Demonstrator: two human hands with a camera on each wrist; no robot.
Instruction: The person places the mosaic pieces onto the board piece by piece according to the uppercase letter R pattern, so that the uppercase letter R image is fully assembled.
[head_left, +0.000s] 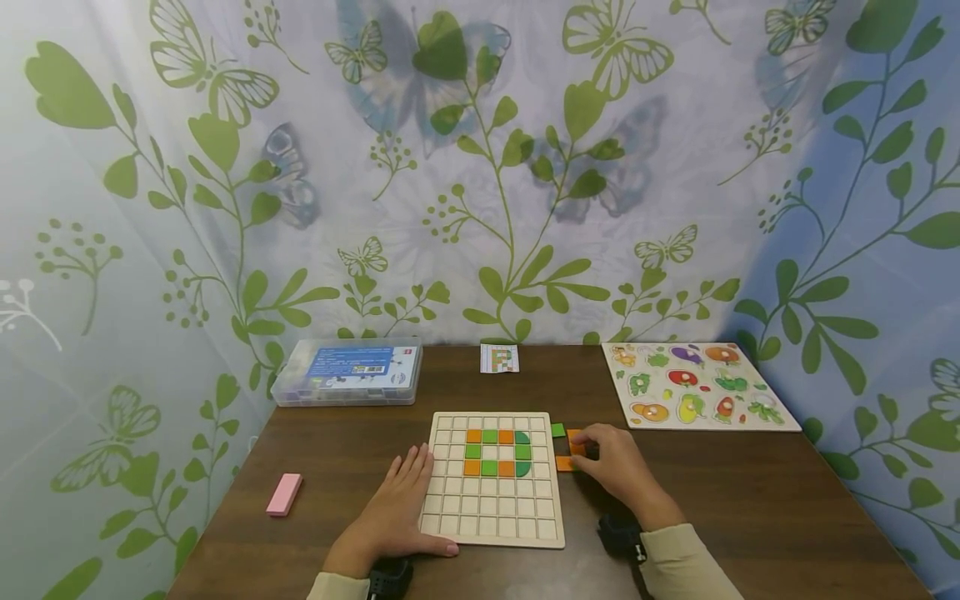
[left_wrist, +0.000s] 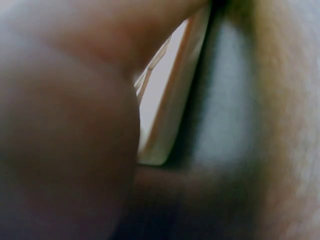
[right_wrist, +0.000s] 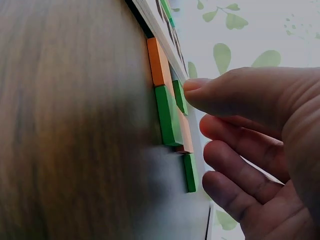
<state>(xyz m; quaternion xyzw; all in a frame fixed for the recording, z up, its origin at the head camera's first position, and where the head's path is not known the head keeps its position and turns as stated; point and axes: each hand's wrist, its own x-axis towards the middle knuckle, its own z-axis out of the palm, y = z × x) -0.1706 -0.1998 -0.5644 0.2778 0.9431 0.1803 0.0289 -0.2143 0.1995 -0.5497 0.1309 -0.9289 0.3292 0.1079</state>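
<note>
A wooden grid board point(head_left: 489, 507) lies in front of me, with orange, green and rounded dark green tiles point(head_left: 481, 452) set in its upper cells around one bare cell. My left hand point(head_left: 393, 512) rests along the board's left edge, fingers straight and thumb by the near edge. Beside the right edge lie loose orange tiles point(head_left: 564, 463) and a green tile point(head_left: 557, 430). My right hand point(head_left: 618, 467) is over them, fingertips close to an orange tile point(head_left: 576, 437). The right wrist view shows the thumb and bent fingers apart, holding nothing, near a green block point(right_wrist: 167, 117).
A pink block point(head_left: 284, 494) lies at the left. Behind stand a clear plastic case point(head_left: 347, 372) and a small printed card point(head_left: 499, 358). At the back right is a vegetable puzzle board point(head_left: 697, 387). A leaf-patterned curtain point(head_left: 480, 208) closes off the far side.
</note>
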